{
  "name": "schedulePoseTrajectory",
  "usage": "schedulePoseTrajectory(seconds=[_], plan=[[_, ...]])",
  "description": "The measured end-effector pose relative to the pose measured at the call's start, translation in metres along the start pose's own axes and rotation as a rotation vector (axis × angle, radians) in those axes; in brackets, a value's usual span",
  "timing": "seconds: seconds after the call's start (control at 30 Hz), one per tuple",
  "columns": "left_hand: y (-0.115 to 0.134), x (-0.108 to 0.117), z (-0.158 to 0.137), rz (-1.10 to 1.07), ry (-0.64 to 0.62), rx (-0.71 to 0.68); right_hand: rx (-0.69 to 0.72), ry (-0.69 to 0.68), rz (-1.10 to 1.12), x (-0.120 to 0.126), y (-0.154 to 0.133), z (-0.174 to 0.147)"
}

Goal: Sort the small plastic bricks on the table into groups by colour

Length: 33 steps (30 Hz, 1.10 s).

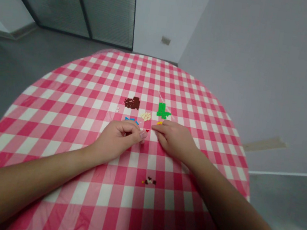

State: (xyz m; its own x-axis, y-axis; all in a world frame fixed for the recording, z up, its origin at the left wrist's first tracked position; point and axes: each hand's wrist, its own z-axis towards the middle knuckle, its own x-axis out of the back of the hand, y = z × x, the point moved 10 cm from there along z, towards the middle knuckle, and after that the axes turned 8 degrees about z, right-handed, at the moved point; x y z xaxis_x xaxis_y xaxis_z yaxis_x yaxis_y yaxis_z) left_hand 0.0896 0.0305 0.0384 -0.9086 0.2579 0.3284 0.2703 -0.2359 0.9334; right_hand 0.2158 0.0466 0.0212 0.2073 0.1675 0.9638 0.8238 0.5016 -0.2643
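Note:
My left hand (120, 137) is closed near the middle of the table, thumb against curled fingers; whether a small piece sits in the pinch cannot be seen. Just beyond its fingertips lies a small red piece (147, 131). My right hand (175, 139) rests on the table with its index finger stretched toward that red piece and its thumb apart below. Yellow pieces (159, 123) show at its knuckles, partly covered. Blue pieces (131, 120) lie behind my left hand. Nearer to me is a small cluster of dark brown, cream and yellow pieces (149, 181).
Farther back are a dark brown pile (132, 103), a cream pile (146, 116) and green pieces (163, 110). Small white bits (117, 109) lie left of the cream pile. A red-and-white checked cloth (103, 85) covers the round table. Walls stand behind and to the right.

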Motion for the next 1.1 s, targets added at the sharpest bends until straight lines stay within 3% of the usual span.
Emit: schedulePoseTrajectory(seconds=[0.57, 0.87, 0.97, 1.1], plan=[[-0.001, -0.004, -0.002, 0.003, -0.032, 0.008, -0.025, 0.08, 0.031, 0.005, 0.003, 0.005], [-0.001, -0.008, -0.003, 0.048, -0.064, 0.0, -0.023, 0.008, 0.001, -0.002, 0.004, 0.004], [0.001, -0.017, -0.005, 0.075, -0.15, -0.039, -0.029, 0.013, -0.016, -0.003, 0.004, 0.008], [0.01, -0.044, -0.016, 0.332, -0.434, -0.214, -0.029, 0.002, -0.067, -0.006, 0.002, 0.011]])
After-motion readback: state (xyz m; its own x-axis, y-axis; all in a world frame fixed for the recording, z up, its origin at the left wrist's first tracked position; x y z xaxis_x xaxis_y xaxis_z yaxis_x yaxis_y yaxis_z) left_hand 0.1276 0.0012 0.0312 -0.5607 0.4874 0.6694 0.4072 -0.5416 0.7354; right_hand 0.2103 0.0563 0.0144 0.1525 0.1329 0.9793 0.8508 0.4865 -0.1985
